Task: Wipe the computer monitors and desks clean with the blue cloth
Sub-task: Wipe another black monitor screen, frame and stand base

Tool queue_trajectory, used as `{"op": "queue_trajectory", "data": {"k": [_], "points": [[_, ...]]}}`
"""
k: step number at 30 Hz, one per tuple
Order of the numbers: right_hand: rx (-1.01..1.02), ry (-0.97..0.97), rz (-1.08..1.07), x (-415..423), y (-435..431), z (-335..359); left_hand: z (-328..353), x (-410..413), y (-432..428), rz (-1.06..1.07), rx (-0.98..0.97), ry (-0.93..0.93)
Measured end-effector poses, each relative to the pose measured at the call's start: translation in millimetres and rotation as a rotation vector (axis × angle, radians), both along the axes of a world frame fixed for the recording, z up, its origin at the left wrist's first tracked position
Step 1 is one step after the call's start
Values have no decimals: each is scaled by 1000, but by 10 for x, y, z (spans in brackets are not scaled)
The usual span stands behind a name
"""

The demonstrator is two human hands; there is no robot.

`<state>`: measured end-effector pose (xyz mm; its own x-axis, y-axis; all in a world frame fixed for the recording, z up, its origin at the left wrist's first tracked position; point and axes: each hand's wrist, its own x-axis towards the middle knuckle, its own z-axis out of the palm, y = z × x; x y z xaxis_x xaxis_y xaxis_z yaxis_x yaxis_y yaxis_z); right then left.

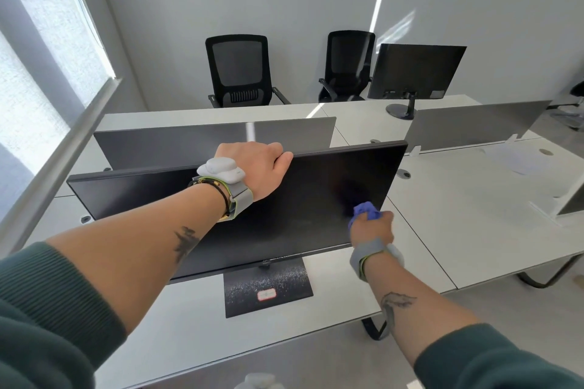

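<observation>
**Wiping the near screen, lower right corner**

The blue cloth (365, 211) is bunched into a wad and pressed against the lower right part of the near monitor (300, 199), close to its right edge. The right hand (373, 229) holds the wad in a closed grip, with the cloth poking out past the fingers towards the glass. The left hand (256, 167) steadies the monitor from above, its grip curled over the top edge at about mid-width.

To do this step well, the wad is best flattened so that more cloth meets the screen. Light, overlapping passes should run from the right edge towards the left. The top hold matters, since a push low on the panel would likely tilt it back on its stand. Faint smears show on the lower middle of the screen, so that area probably needs a pass.

The stand base (268, 287) looks speckled with dust and sits on the white table (474, 215), which also awaits wiping. Right of the monitor the table surface offers free room for the arm to swing. Behind the monitor a grey divider (215, 139) stands close, leaving little space at the back. A second monitor (414, 71) stands on the far right table, facing away, with two chairs (238, 69) beyond. A window (47, 41) bounds the left side.
</observation>
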<state>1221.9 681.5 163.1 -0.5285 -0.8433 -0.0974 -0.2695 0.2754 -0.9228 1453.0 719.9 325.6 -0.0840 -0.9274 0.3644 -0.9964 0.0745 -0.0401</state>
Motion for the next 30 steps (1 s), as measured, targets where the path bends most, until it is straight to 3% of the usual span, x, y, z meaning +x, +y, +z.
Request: {"op": "queue_trajectory", "data": {"k": [4, 9, 14, 19, 22, 25, 28, 30], "points": [[-71, 15, -149, -62, -113, 194, 7, -5, -20, -2, 0, 5], [-16, 159, 125, 142, 90, -28, 6, 29, -28, 12, -1, 2], [77, -50, -30, -368, -263, -197, 1, -33, -40, -8, -12, -6], [-121, 118, -36, 48, -62, 273, -20, 40, -68, 15, -9, 0], [-68, 221, 78, 80, 78, 222, -21, 18, -77, 0, -17, 0], [0, 122, -41, -107, 20, 311, -8, -10, -89, -5, -14, -5], [-162, 113, -57, 69, 45, 474, -24, -11, -84, -6, -19, -6], [-295, 217, 107, 370, 173, 477, -16, 1, -90, -2, -17, -10]]}}
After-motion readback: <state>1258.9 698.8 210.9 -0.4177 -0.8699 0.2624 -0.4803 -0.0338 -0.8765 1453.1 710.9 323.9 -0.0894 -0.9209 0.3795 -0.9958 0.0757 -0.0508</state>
